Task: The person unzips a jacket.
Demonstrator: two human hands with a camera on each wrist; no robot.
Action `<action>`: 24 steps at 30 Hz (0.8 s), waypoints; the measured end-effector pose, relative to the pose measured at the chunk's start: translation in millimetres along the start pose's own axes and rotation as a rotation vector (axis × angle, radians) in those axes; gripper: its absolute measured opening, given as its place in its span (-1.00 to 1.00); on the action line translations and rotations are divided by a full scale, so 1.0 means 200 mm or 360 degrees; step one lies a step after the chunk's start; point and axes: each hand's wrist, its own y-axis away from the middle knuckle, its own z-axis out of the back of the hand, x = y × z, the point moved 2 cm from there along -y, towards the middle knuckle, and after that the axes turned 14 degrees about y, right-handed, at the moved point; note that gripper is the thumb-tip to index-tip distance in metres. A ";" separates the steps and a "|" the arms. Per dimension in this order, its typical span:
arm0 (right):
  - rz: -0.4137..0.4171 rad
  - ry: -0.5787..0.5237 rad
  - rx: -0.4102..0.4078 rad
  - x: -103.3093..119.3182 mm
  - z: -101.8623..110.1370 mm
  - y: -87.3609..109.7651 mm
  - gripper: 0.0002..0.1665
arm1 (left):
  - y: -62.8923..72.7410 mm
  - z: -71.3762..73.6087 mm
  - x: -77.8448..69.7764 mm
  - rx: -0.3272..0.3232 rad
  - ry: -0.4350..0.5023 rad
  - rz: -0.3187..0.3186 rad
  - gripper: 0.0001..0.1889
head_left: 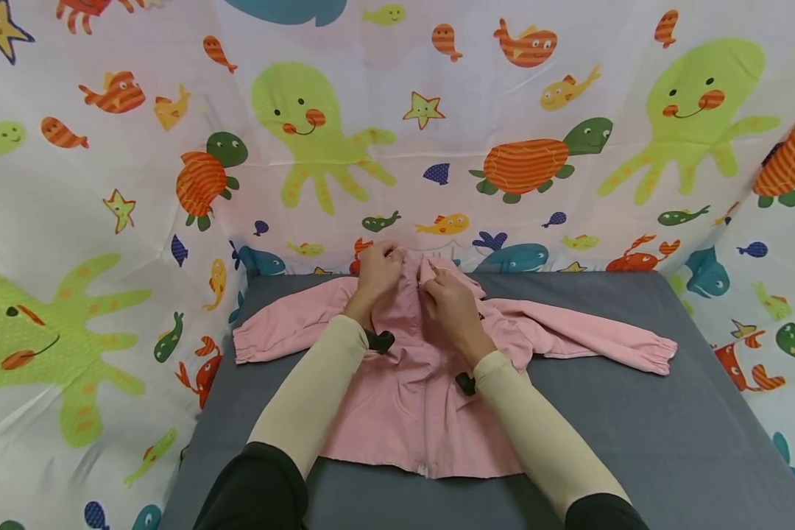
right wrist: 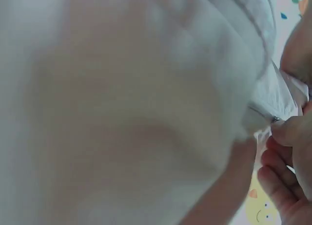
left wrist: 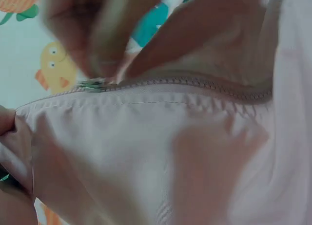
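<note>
The pink jacket lies front-up on the gray bench, its sleeves spread toward nine and three o'clock. At its twelve o'clock, the left hand pinches a top corner between its fingers, likely to tension the zipper, while the right hand pinches narrowly at the slider, apparently to control it.

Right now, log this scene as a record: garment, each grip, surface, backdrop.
Garment: pink long-sleeved fabric jacket, sleeves spread to both sides
Left grip: bare hand, holding the jacket's upper edge
Right grip: bare hand, pinching the small metallic zipper slider
Surface: flat grey surface beneath the jacket
Backdrop: white sheet printed with cartoon sea animals
</note>
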 end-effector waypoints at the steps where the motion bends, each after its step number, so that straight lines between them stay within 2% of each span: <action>1: -0.0004 0.0001 0.0024 0.01 0.01 0.02 -0.90 | 0.00 0.01 -0.01 -0.0027 0.0000 -0.0013 -0.77; 6: -0.0029 0.0026 0.0140 0.07 0.10 0.11 -0.93 | -0.02 0.02 -0.05 -0.0074 -0.0003 -0.0035 -0.77; 15: 0.0046 0.0088 0.0190 0.19 0.28 0.16 -0.92 | -0.05 0.04 -0.12 -0.0202 -0.0008 -0.0118 -0.74; 20: 0.0068 0.0069 0.0321 0.24 0.35 0.22 -0.90 | -0.08 0.05 -0.15 -0.0322 -0.0005 -0.0172 -0.72; 24: 0.0085 0.0059 0.0427 0.30 0.39 0.29 -0.88 | -0.11 0.06 -0.17 -0.0348 -0.0018 -0.0183 -0.71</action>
